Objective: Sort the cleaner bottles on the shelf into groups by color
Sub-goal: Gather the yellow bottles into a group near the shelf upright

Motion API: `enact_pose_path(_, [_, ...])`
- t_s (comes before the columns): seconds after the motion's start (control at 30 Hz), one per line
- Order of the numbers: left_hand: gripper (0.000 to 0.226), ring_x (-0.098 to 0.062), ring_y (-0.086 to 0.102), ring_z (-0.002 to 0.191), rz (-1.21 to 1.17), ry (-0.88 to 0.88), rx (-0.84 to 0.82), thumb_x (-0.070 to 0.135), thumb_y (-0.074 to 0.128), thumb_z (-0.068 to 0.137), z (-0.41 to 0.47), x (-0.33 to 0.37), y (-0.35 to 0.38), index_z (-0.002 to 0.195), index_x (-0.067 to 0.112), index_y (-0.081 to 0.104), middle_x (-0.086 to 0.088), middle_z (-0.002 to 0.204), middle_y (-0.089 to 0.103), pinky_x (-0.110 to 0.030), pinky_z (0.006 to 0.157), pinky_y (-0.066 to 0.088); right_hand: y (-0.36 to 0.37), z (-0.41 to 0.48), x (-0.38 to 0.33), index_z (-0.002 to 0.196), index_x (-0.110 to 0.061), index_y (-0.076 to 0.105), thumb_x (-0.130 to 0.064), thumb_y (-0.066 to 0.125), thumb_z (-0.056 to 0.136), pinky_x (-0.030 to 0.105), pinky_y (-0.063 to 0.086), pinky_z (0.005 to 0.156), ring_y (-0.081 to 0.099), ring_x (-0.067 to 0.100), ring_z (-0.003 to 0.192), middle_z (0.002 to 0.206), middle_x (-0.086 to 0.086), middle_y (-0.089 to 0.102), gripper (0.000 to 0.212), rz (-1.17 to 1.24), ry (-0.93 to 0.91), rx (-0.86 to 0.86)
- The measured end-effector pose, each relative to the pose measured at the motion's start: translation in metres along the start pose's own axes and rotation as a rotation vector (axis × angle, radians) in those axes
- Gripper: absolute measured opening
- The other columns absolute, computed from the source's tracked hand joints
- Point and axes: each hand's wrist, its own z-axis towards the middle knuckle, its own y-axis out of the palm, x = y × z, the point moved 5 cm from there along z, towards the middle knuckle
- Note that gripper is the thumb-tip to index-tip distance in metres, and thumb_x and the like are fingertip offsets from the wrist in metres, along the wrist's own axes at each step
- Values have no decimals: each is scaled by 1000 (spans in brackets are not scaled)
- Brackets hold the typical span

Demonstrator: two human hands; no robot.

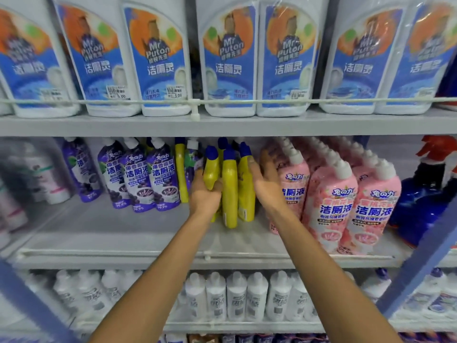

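Observation:
On the middle shelf (pixel 123 233) stand purple cleaner bottles (pixel 148 179) at the left, yellow bottles with blue caps (pixel 230 189) in the middle and pink bottles (pixel 346 204) at the right. My left hand (pixel 204 194) grips the leftmost of the front yellow bottles (pixel 212 173) from its left side. My right hand (pixel 265 186) lies with straight fingers against the right side of the rightmost yellow bottle (pixel 246 184), between it and the pink group. One more yellow bottle (pixel 180 169) stands among the purple ones.
Large white bottles with blue labels (pixel 160 60) fill the upper shelf behind a rail. Small white bottles (pixel 237 295) line the lower shelf. Dark blue spray bottles with red triggers (pixel 425 194) stand at the far right. The middle shelf's front left is bare.

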Motion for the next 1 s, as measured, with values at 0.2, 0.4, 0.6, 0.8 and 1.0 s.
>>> enact_pose_path(0.2, [36, -36, 68, 106, 245, -40, 26, 30, 77, 86, 23, -18, 6, 113, 9, 66, -15, 110, 74, -42, 89, 55, 32, 4, 67, 117, -7, 58, -40, 53, 104, 30, 37, 76, 64, 35, 109, 115, 17, 67, 36, -153, 126, 38])
enact_pose_path(0.4, [35, -39, 67, 105, 290, -7, 20, 31, 71, 94, 25, -26, 6, 118, 10, 57, -15, 109, 73, -42, 85, 53, 29, -10, 77, 123, -12, 60, -45, 52, 104, 27, 38, 81, 64, 32, 109, 117, 11, 70, 39, -189, 87, 93])
enact_pose_path(0.6, [46, -28, 73, 90, 212, 158, -9, 44, 70, 86, 6, -52, -39, 124, 19, 61, -5, 99, 77, -47, 81, 61, 24, -57, 71, 126, -12, 60, -33, 57, 103, 30, 47, 81, 66, 18, 97, 103, -5, 68, 31, -79, 44, 190])
enact_pose_path(0.8, [38, -12, 74, 94, 172, 163, -2, 39, 73, 91, -24, -68, -116, 125, 29, 58, 9, 103, 75, -41, 87, 62, 52, -100, 53, 109, -16, 60, -28, 59, 102, 15, 45, 70, 60, -2, 83, 94, -9, 66, 13, 16, -21, 169])
enact_pose_path(1.0, [45, 5, 71, 98, -14, 60, -94, 22, 77, 93, -12, -89, -146, 133, 29, 58, 17, 110, 74, -27, 90, 60, 138, -88, 42, 98, -20, 63, -32, 60, 102, 20, 44, 69, 56, -1, 71, 79, -22, 62, 13, 25, -39, 26])
